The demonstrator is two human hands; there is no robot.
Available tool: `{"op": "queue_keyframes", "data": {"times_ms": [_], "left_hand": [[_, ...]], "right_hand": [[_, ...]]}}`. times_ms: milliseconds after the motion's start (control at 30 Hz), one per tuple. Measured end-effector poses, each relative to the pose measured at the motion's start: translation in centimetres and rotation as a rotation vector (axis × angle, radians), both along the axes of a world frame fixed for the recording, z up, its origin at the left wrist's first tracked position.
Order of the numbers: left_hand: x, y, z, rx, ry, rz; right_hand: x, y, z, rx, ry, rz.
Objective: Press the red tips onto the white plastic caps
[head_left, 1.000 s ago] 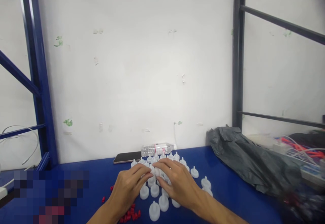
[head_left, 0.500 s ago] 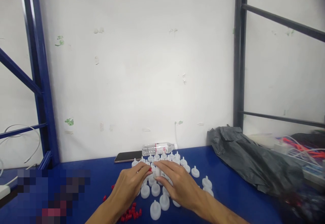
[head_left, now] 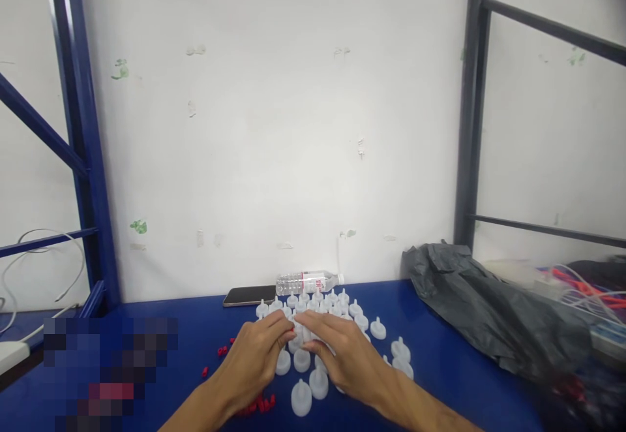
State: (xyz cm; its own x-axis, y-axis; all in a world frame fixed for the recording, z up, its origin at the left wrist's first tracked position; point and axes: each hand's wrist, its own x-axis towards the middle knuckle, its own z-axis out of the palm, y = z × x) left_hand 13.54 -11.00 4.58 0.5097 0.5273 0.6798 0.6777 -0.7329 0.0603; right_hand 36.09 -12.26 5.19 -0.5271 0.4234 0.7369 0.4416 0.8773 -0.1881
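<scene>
One red tip [head_left: 292, 329] was pinched by the left hand [head_left: 257, 348], short of the back edge of the tabletop [head_left: 440, 367], while the half-curled right hand [head_left: 348, 348] held a white cap [head_left: 306, 335] beside it, apparently for steadiness

Apparently a workshop, with metal racking [head_left: 99, 197] against a scuffed wall [head_left: 274, 125].

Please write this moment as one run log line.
left hand: holds red piece | right hand: holds white spouted cap | blue table: other white caps, red pieces
</scene>
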Motion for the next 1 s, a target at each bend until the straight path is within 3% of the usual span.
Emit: {"op": "queue_keyframes", "data": {"times_ms": [133,233,400,567,800,1000], "left_hand": [[-0.5,0.4,0.9,-0.079,0.058,0.051],[-2.0,1.4,1.6,-0.111,0.088,0.164],[-6.5,4.0,2.0,-0.19,0.163,0.445],[-9.7,5.1,1.9,-0.403,0.267,0.581],[-10.2,5.5,2.0,-0.599,0.309,0.543],[-10.6,6.0,1.6,-0.691,0.271,0.442]], "right_hand": [[-0.3,0.4,0.6,0.04,-0.035,-0.106],[0.8,1.3,1.7,0.058,-0.029,-0.215],[5.7,4.9,2.8,0.021,0.018,-0.494],[10.0,8.7,1.6,-0.078,-0.027,-0.721],[12.8,10.8,-0.6,-0.22,-0.173,-0.857],[13.3,11.3,-1.6,-0.363,-0.244,-0.853]]}}
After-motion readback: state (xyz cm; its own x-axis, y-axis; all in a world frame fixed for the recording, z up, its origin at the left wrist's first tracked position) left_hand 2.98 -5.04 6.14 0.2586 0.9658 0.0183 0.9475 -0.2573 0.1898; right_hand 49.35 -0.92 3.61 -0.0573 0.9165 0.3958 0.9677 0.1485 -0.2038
